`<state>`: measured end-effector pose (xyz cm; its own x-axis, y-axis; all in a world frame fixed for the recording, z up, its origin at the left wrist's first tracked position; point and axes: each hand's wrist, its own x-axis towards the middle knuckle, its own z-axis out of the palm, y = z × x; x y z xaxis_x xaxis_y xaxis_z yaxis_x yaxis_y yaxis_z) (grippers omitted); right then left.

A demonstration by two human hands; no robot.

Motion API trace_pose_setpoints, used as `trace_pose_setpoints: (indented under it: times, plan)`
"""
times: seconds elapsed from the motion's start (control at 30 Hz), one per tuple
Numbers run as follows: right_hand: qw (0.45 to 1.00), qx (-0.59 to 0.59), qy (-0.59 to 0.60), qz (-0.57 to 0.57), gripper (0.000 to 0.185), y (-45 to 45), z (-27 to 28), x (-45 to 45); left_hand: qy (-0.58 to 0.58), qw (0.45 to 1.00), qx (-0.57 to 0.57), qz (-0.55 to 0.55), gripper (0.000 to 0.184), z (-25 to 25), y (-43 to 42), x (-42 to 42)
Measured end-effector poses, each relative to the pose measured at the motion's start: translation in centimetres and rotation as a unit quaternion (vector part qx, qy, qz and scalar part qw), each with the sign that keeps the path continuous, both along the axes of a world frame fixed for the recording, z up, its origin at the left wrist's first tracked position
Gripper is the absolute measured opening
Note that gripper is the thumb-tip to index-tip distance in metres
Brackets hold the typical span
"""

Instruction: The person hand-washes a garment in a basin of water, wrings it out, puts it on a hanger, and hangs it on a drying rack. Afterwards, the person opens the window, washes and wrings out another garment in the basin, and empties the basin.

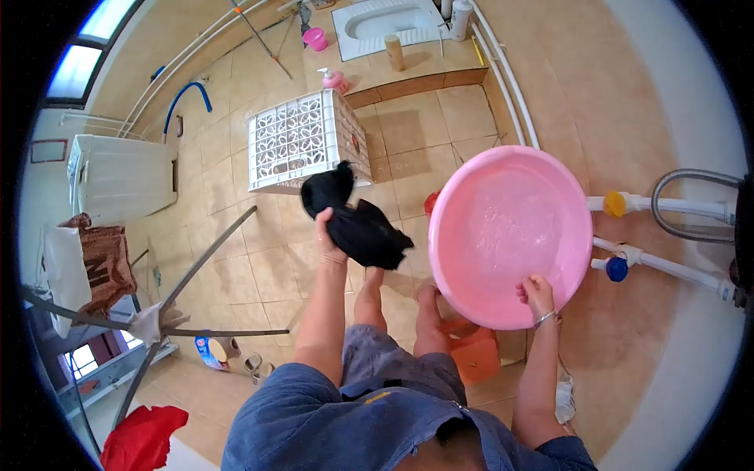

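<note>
A bunched black cloth (365, 234) hangs from my left hand (330, 245), whose fingers are closed on it. The cloth is held in front of a white plastic crate (290, 137) with a patterned lattice face. To the right is a large round pink basin (444, 251) with bubbly water in the bottom. My right hand (537, 297) is over the basin's near edge, its fingers curled. Whether anything lies between those fingers is too small to make out.
Pipes with a yellow valve (615, 204) and a blue valve (616, 268) stick out at the right. An orange stool (475, 353) is beneath the basin. A metal rack (212, 251) stands left. A squat toilet (389, 27) and a pink pump bottle (334, 79) are ahead.
</note>
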<state>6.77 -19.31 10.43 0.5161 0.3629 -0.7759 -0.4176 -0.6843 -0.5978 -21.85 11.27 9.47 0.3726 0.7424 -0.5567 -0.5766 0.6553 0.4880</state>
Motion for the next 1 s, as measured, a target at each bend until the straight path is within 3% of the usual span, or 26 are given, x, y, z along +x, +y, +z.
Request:
trace_pose_setpoints:
  times: [0.1,0.2,0.27,0.4,0.47,0.53,0.6,0.63,0.7,0.83,0.9,1.0]
  plan:
    - [0.998,0.012,0.047,-0.032,0.013,1.5,0.3,-3.2,0.005,0.994,-0.004,0.108,0.043,-3.2,3.8,-3.4]
    - [0.986,0.085,0.131,-0.06,0.013,6.8,1.2,-6.7,-0.031,0.993,-0.008,0.111,0.047,-5.9,6.5,-6.4]
    - [0.979,0.113,0.168,-0.021,0.014,12.4,1.6,-9.6,-0.008,0.994,-0.021,0.106,0.05,-6.8,7.6,-8.1]
    - [0.962,0.12,0.216,0.111,0.015,23.7,-2.4,-15.0,0.042,0.995,-0.04,0.075,0.049,-7.4,8.7,-11.4]
    - [0.954,0.167,0.24,0.061,0.017,29.2,-5.2,-19.3,0.043,0.997,-0.068,0.021,0.046,-6.6,8.6,-12.9]
    - [0.959,0.117,0.259,-0.005,0.014,34.4,-7.0,-22.8,0.024,0.996,-0.083,0.012,0.045,-7.0,8.1,-14.8]
    - [0.954,0.11,0.259,0.103,0.014,37.7,-15.2,-25.1,0.026,0.995,-0.1,0.012,0.045,-6.9,7.6,-16.7]
    - [0.954,0.107,0.26,0.102,0.014,39.2,-16.0,-25.7,0.029,0.993,-0.116,0.011,0.046,-7.2,7.3,-17.9]
    - [0.91,0.119,0.381,-0.116,0.018,41.4,-17.1,-26.8,-0.001,0.993,-0.12,0.011,0.045,-7.7,6.6,-19.9]
    - [0.861,0.195,0.404,-0.238,0.024,44.0,-18.2,-27.3,0.042,0.989,-0.134,0.039,0.045,-8.9,5.3,-22.9]
    - [0.761,0.325,0.487,-0.277,0.028,44.2,-16.6,-26.6,0.061,0.985,-0.15,0.057,0.045,-9.7,4.7,-23.7]
    - [0.799,0.302,0.431,-0.292,0.026,44.2,-17.4,-26.7,0.032,0.977,-0.194,0.078,0.045,-10.6,4.9,-24.3]
